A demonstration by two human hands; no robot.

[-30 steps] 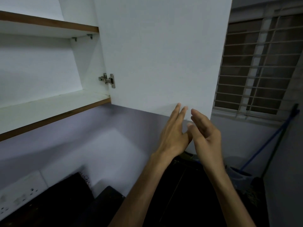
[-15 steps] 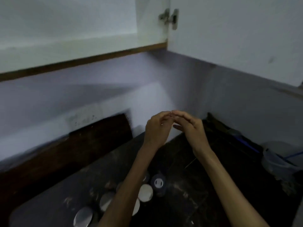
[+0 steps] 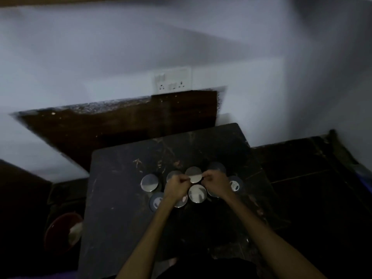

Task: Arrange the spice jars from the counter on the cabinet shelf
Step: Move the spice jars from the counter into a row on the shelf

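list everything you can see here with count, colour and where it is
spice jars: about nine seen from above, six with silver lids and about three with dark lids, clustered on the counter, some partly hidden by the hands
counter: one, dark stone slab, centre of view
wall socket plate: one, white, on the wall above the counter
backsplash panel: one, dark brown, between wall and counter
bowl: one, reddish, low at the left beside the counter
left hand: one, fingers curled at the edge of a silver-lidded jar
right hand: one, fingers curled at the other edge of that jar
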